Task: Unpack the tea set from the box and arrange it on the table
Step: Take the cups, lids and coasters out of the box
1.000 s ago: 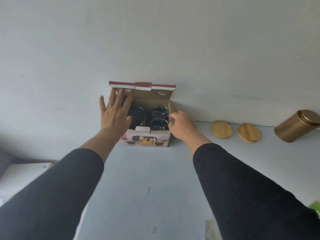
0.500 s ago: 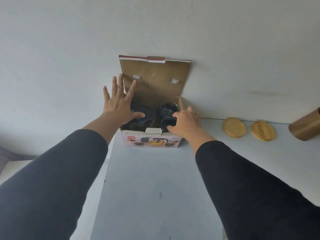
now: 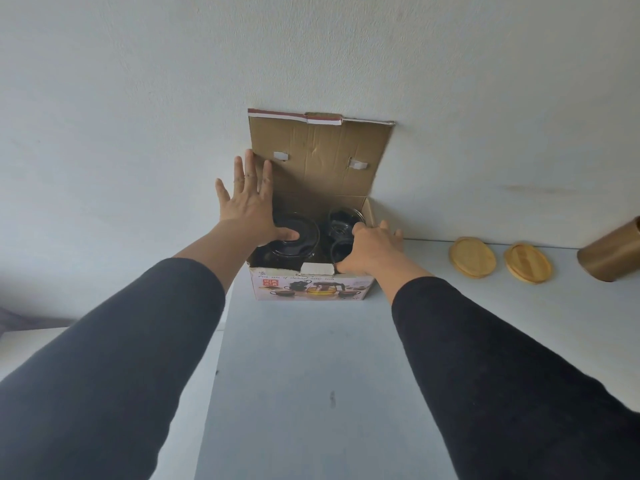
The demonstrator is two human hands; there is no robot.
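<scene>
Box lid now fully upright.

Both arms wear plain black long sleeves ending at the forearms; both hands bare

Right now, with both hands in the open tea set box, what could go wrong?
The box sits at the table's left edge; a tug could slide it off. The dark pieces look like glass packed closely, so lifting one may knock another. The upright lid flap might fall onto the hands.
</scene>
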